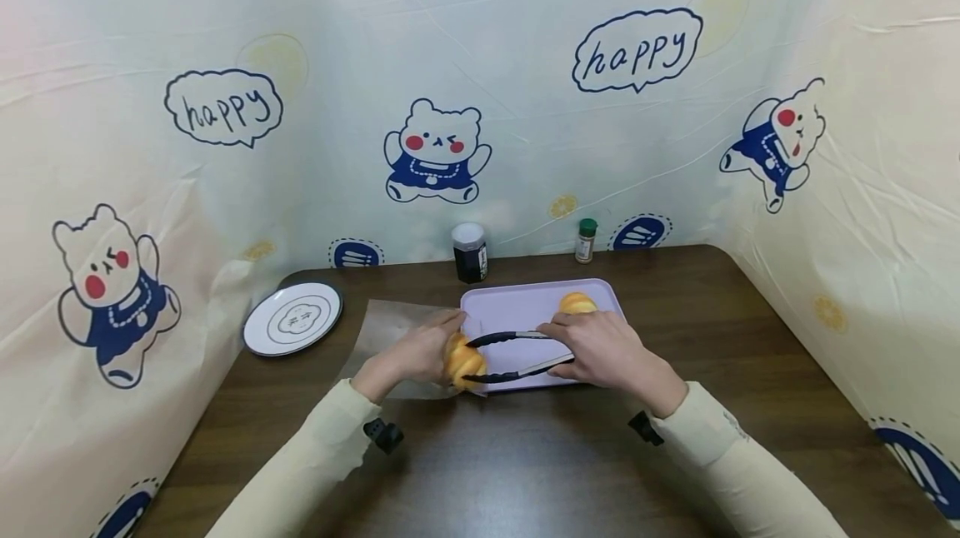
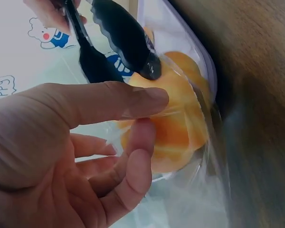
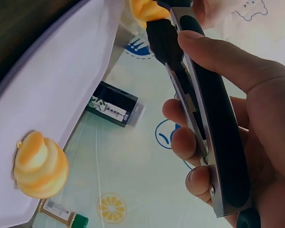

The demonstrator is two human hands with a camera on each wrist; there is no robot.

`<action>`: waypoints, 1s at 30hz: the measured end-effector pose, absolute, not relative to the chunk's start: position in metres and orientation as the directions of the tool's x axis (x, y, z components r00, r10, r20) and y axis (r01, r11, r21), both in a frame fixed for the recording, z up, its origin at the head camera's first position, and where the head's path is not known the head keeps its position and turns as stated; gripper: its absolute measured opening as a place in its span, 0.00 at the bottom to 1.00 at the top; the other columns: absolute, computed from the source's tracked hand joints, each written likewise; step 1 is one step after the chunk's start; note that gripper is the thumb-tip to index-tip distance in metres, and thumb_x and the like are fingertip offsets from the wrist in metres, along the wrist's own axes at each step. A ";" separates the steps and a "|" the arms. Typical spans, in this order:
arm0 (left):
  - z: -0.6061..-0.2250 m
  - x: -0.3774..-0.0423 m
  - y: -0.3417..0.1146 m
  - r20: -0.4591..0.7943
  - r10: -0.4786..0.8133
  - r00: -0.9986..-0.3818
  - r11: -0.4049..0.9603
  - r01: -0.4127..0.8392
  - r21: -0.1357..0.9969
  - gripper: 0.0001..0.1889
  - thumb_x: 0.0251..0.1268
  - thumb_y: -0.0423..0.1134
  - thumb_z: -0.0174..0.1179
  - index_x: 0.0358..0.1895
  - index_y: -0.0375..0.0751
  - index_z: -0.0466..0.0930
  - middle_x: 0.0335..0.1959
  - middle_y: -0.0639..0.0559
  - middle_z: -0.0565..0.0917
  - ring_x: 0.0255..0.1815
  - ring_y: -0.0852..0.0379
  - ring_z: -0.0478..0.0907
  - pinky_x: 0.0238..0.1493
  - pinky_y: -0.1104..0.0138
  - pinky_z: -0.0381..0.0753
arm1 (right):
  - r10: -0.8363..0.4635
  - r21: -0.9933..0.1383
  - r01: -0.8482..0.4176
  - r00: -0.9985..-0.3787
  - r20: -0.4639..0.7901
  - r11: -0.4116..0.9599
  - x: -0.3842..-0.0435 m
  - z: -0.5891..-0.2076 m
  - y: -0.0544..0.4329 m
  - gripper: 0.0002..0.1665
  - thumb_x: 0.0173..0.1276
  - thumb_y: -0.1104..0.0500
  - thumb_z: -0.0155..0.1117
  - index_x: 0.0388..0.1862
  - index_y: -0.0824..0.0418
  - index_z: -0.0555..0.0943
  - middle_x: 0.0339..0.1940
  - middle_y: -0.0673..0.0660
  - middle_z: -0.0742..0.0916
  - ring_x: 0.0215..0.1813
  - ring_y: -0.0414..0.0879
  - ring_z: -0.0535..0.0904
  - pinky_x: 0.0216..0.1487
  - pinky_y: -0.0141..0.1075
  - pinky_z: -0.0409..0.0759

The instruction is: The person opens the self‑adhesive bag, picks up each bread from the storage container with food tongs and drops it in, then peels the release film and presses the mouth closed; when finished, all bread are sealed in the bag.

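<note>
My left hand (image 1: 420, 352) pinches the edge of a clear plastic bag (image 2: 192, 204) between thumb and fingertips. Behind that film, at the bag's mouth, is a golden swirled bread roll (image 2: 175, 133), over the left end of the lilac tray (image 1: 517, 317). A pair of black-tipped metal tongs (image 3: 218, 123) is gripped by my right hand (image 1: 606, 356), its thumb on one handle and fingers curled round the other. In the head view the tong tips lie at the roll's right side. A second roll (image 3: 40, 166) sits at the tray's far right, partly hidden by the right hand in the head view.
A white plate with a dark rim (image 1: 292, 319) lies at the table's left. Behind the tray stand a dark jar with a pale lid (image 1: 470, 253) and a small green-capped shaker (image 1: 585, 241). Printed fabric (image 1: 525, 146) hangs round the back and sides.
</note>
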State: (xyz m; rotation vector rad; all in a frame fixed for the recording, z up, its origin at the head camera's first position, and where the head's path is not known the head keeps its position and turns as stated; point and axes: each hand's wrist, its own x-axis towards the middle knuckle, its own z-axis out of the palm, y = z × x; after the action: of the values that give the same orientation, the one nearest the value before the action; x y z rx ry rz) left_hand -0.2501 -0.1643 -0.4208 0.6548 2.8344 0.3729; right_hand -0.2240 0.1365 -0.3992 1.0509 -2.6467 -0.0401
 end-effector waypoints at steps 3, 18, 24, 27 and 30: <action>-0.422 -0.250 -0.164 -0.144 0.459 -0.877 0.860 0.398 0.320 0.55 0.42 0.30 0.78 0.78 0.37 0.57 0.79 0.44 0.60 0.73 0.45 0.68 0.70 0.51 0.72 | -0.693 0.146 -0.682 -0.670 0.268 0.716 -0.225 -0.399 0.136 0.34 0.53 0.36 0.76 0.56 0.49 0.84 0.47 0.49 0.88 0.38 0.45 0.85 0.32 0.41 0.84; -0.419 -0.249 -0.161 -0.137 0.434 -0.891 0.864 0.368 0.344 0.57 0.42 0.35 0.79 0.79 0.39 0.54 0.80 0.44 0.58 0.72 0.45 0.69 0.69 0.51 0.73 | -0.597 0.043 -0.605 -0.770 0.225 0.795 -0.225 -0.403 0.134 0.36 0.51 0.34 0.76 0.56 0.50 0.84 0.48 0.51 0.88 0.36 0.47 0.85 0.31 0.43 0.83; -0.420 -0.249 -0.162 -0.087 0.439 -0.894 0.853 0.384 0.354 0.57 0.40 0.36 0.80 0.78 0.35 0.55 0.79 0.41 0.60 0.71 0.42 0.70 0.69 0.51 0.73 | -0.568 0.005 -0.581 -0.793 0.219 0.814 -0.223 -0.408 0.135 0.40 0.48 0.33 0.77 0.57 0.51 0.84 0.47 0.52 0.88 0.32 0.45 0.82 0.28 0.38 0.79; -0.420 -0.249 -0.162 -0.085 0.436 -0.896 0.851 0.379 0.364 0.57 0.40 0.36 0.80 0.78 0.35 0.56 0.79 0.41 0.60 0.71 0.42 0.70 0.70 0.50 0.72 | -0.563 0.003 -0.575 -0.799 0.213 0.818 -0.221 -0.410 0.134 0.39 0.49 0.33 0.77 0.57 0.51 0.84 0.49 0.52 0.88 0.31 0.45 0.82 0.26 0.37 0.78; -0.420 -0.248 -0.162 -0.091 0.433 -0.897 0.850 0.373 0.373 0.58 0.40 0.36 0.80 0.78 0.36 0.56 0.79 0.41 0.60 0.72 0.41 0.70 0.70 0.49 0.71 | -0.564 0.019 -0.575 -0.796 0.220 0.818 -0.221 -0.412 0.134 0.37 0.51 0.33 0.76 0.57 0.51 0.84 0.49 0.52 0.88 0.30 0.46 0.82 0.26 0.38 0.79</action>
State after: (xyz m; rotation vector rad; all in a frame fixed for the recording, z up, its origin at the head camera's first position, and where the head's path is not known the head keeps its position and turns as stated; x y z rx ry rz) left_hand -0.2481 -0.1616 -0.4195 0.6266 2.8548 0.5238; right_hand -0.2206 0.1343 -0.4116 0.8846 -2.7866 0.0714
